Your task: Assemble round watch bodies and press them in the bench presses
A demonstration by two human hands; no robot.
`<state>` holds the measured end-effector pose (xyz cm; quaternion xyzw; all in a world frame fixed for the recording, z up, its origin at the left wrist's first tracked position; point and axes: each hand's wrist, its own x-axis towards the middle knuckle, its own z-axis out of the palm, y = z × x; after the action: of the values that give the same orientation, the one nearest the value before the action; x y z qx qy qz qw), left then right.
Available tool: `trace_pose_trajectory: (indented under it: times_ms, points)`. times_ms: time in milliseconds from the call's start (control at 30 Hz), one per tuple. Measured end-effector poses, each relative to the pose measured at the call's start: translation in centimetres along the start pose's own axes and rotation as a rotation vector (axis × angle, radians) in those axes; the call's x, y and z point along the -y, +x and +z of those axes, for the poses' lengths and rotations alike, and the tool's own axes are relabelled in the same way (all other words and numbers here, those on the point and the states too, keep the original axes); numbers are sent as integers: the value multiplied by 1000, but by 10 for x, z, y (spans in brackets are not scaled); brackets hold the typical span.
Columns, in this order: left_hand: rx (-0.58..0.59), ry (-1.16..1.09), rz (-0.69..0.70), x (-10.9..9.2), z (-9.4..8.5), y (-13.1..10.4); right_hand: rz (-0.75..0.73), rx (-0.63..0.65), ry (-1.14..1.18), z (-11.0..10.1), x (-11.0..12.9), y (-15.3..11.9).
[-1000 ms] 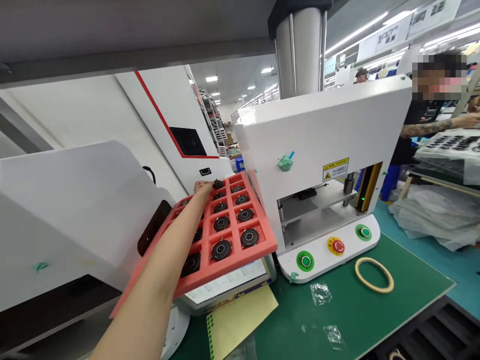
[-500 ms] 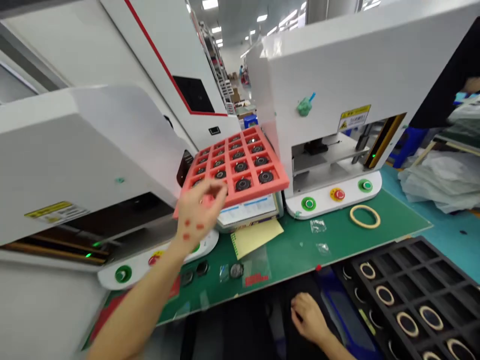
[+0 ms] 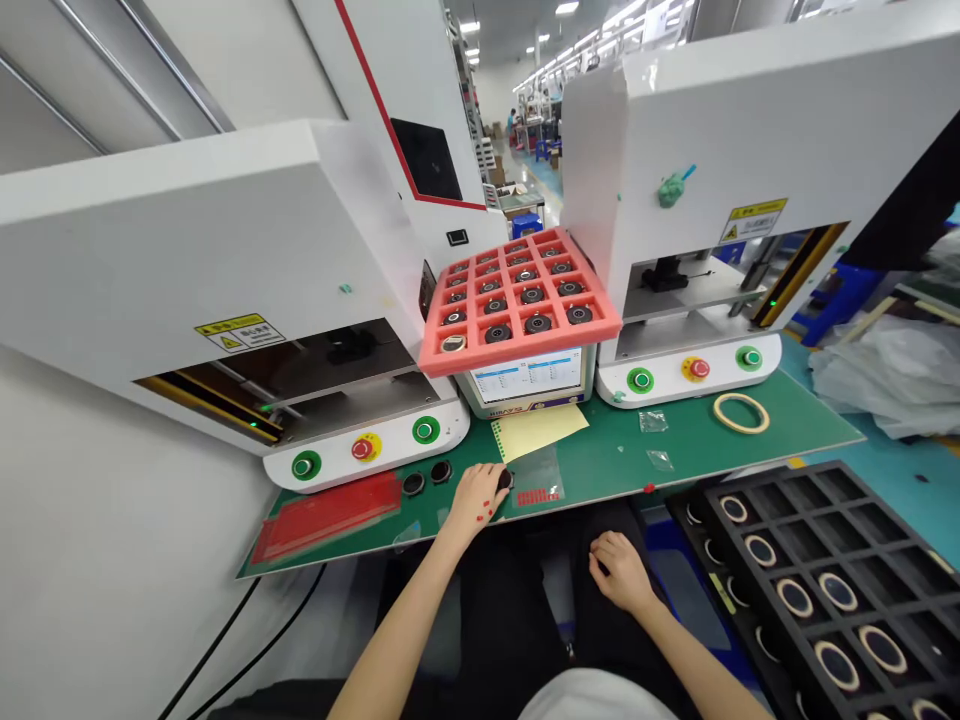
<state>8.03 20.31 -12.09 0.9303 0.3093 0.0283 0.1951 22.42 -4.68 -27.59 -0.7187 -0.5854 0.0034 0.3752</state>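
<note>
My left hand (image 3: 475, 497) rests on the green mat (image 3: 600, 465) near its front edge, fingers closed on a small black round part (image 3: 505, 480). Two more black round parts (image 3: 426, 477) lie just left of it on the mat. A pink foam tray (image 3: 600, 328) with several black round parts in its pockets sits on top of a small monitor (image 3: 531, 380) between two white press machines. My right hand (image 3: 617, 570) lies on my lap below the bench edge, loosely curled and holding nothing.
The left press (image 3: 225, 240) and right press (image 3: 750, 110) each have green and red buttons in front. On the mat lie yellow paper (image 3: 536, 428), a clear bag (image 3: 536, 478), a red sheet (image 3: 330, 505) and a tape ring (image 3: 740, 412). A black tray of rings (image 3: 832, 580) stands lower right.
My left hand came back from the far side of the pink tray down to the mat's front edge, now with a black part at its fingers. The view tilted downward.
</note>
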Motion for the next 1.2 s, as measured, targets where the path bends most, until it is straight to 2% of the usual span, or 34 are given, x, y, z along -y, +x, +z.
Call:
trace_pose_trajectory:
  times_ms: [133,233,367,467,533,567,633,700,767,833,933,1200]
  points:
    - [28,-165,-35,-3,-1,6,20,-24,9,-6,7,4]
    - [12,-386,-57,-13,-12,-3,42,-27,64,-19,22,18]
    - [86,-742,-80,-41,-42,-44,124,-25,213,-52,64,54]
    - [197,-1301,-181,-71,-63,-82,208,-61,334,-88,107,86]
    - [189,-1562,-232,-90,-71,-103,246,-66,445,-114,135,103]
    - [136,-1593,-231,-98,-73,-111,265,-53,585,-126,147,110]
    - [-42,-1532,-192,-110,-76,-126,242,-29,787,-145,169,118]
    - [-205,-1380,-101,-117,-77,-138,197,-9,876,-157,184,119]
    - [-288,-1202,20,-119,-79,-148,154,2,887,-163,194,117]
    - [-313,-1053,128,-120,-81,-155,119,14,902,-165,198,114]
    - [-311,-927,215,-119,-84,-160,73,42,916,-168,200,111]
    - [-291,-802,350,-117,-88,-160,-23,42,870,-177,201,112]
